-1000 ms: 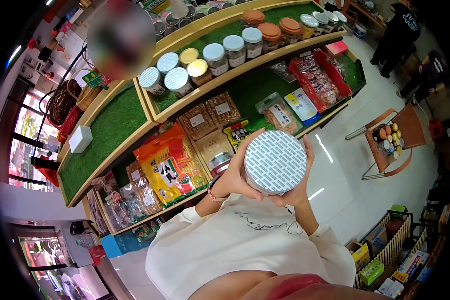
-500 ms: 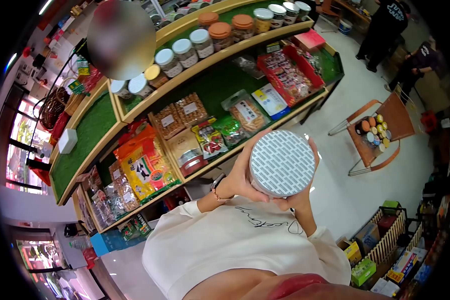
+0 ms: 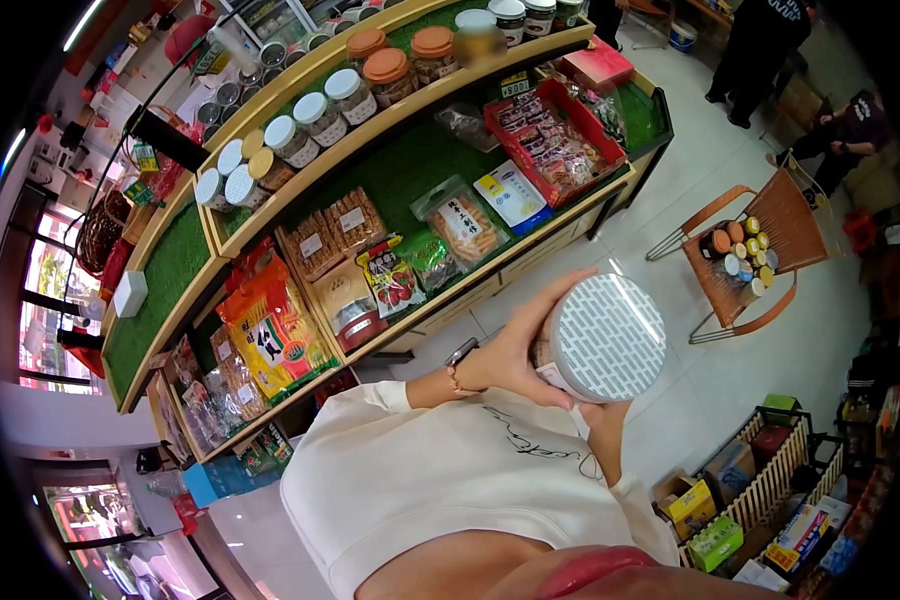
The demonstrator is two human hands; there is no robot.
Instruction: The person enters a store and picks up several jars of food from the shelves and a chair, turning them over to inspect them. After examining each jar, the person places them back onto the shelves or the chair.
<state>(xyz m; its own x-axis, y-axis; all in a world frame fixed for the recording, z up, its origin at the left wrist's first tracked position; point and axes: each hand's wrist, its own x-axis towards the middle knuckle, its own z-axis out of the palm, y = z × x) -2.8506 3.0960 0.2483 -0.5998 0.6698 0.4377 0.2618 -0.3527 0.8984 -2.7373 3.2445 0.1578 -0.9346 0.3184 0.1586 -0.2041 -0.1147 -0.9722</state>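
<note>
A jar with a white lid (image 3: 612,338) patterned in grey-blue dashes is held up in front of my chest. My left hand (image 3: 522,350) wraps round its left side, fingers behind and thumb along the near edge. Part of the jar's clear side and a pale label show beside that thumb. Beneath the jar is my right hand (image 3: 606,412), touching it from the near right side; most of its fingers are hidden behind the jar.
A tiered wooden shelf (image 3: 450,310) carries jars, snack bags and a red box (image 3: 560,145) of small packets. A brown chair (image 3: 785,225) at right holds several jars. Slatted crates (image 3: 770,480) with boxes stand lower right. Two people (image 3: 760,50) are at upper right.
The jar has shifted right and slightly down, tilting so more of its side shows. My left hand moved with it. The shelf sits slightly further left in view.
</note>
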